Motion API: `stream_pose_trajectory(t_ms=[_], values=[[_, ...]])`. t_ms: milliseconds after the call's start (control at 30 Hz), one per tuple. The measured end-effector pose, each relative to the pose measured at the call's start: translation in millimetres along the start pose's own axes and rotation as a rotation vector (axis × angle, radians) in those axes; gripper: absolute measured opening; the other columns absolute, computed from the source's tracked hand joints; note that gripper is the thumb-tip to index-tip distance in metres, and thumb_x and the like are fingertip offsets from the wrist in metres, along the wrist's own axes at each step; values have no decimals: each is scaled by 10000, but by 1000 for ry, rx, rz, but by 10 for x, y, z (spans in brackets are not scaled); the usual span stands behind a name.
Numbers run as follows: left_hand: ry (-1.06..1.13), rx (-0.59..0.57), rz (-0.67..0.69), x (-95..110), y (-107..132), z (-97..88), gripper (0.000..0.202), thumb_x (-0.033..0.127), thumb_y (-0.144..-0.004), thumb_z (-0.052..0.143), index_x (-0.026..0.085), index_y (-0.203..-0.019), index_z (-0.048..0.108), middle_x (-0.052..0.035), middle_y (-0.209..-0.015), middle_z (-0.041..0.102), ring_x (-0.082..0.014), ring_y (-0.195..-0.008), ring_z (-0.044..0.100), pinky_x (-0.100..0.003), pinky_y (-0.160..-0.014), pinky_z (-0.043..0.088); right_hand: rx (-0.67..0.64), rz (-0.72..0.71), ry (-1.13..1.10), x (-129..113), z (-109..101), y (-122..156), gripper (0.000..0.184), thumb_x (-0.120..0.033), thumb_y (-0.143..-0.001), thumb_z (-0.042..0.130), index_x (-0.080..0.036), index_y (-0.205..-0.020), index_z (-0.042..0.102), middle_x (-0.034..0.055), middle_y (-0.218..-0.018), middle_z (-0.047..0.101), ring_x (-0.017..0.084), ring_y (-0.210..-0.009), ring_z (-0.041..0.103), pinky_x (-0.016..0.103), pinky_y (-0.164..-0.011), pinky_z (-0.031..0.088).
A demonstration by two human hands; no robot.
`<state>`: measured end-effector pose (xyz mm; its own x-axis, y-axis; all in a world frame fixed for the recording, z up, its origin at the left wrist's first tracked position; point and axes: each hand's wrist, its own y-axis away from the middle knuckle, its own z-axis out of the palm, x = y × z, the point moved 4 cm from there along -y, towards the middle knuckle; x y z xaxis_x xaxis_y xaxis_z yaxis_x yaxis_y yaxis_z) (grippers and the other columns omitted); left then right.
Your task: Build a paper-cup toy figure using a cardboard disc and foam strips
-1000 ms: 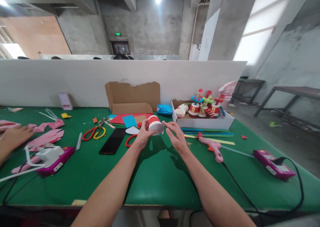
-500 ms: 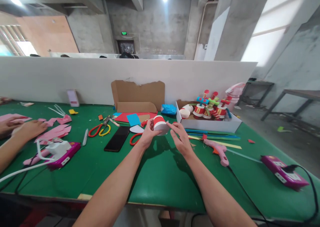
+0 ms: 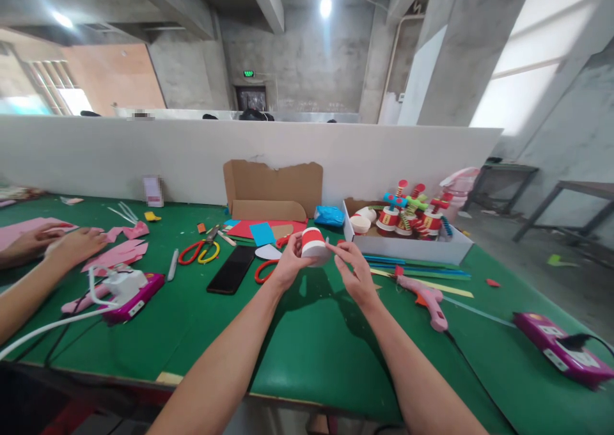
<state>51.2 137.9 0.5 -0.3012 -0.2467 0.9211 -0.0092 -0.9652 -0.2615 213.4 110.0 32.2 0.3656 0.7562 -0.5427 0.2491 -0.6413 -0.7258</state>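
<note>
Left hand has fingers gripping the tilted cup; right hand, fingers spread, right beside its rightward edge, contact unclear

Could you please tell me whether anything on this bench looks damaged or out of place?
Yes: the brown cardboard in front of the white partition has a ragged top edge, as if torn. The red-and-white paper cup in the left hand is tilted, apparently just from handling.
</note>
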Motion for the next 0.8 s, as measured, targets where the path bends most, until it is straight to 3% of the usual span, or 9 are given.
stream_pose_trajectory(t_ms=[267, 400, 467, 567, 667, 800], values=[[25, -1, 0, 38, 23, 21, 719, 149, -490, 771, 202, -1137, 463, -58, -1076, 618, -212, -981, 583, -303, -816, 451, -1, -25, 64, 9, -40, 1, 302, -257, -898, 454, -260, -1077, 698, 60, -932, 591, 199, -925, 576, 348, -842, 450], [125, 31, 35, 103, 37, 26, 659, 148, -514, 740, 211, -1121, 491, -22, -1039, 617, -165, -884, 582, -263, -771, 437, 20, 35, 23, 60, -25, -11, 267, -322, -877, 490, -232, -995, 711, 68, -929, 603, 197, -884, 585, 349, -825, 454], [151, 30, 35, 108, 32, 31, 652, 136, -505, 742, 209, -1108, 506, -15, -1013, 621, -158, -864, 578, -259, -765, 431, 91, 139, -70, 119, -23, -16, 239, -375, -829, 561, -210, -928, 702, 63, -918, 609, 181, -815, 580, 334, -793, 462], [185, 52, 14, 72, 13, 25, 639, 130, -489, 762, 208, -1079, 528, -10, -1000, 626, -155, -867, 577, -267, -789, 424, 215, 410, -256, 259, -6, 9, 270, -454, -698, 682, -188, -731, 650, 24, -740, 615, 150, -658, 541, 296, -669, 455], [262, 93, -6, 18, -6, 10, 572, 165, -519, 768, 195, -1051, 558, -9, -965, 633, -145, -865, 576, -263, -803, 424, 232, 635, -424, 346, 50, 51, 311, -463, -583, 754, -186, -596, 613, -13, -566, 580, 129, -564, 499, 268, -582, 412], [362, 68, -55, -46, -17, 15, 443, 289, -626, 721, 164, -1035, 605, -44, -952, 656, -173, -852, 594, -280, -754, 456, 201, 698, -564, 319, 101, 59, 274, -418, -530, 785, -184, -538, 642, -9, -530, 607, 126, -568, 526, 276, -632, 427]])
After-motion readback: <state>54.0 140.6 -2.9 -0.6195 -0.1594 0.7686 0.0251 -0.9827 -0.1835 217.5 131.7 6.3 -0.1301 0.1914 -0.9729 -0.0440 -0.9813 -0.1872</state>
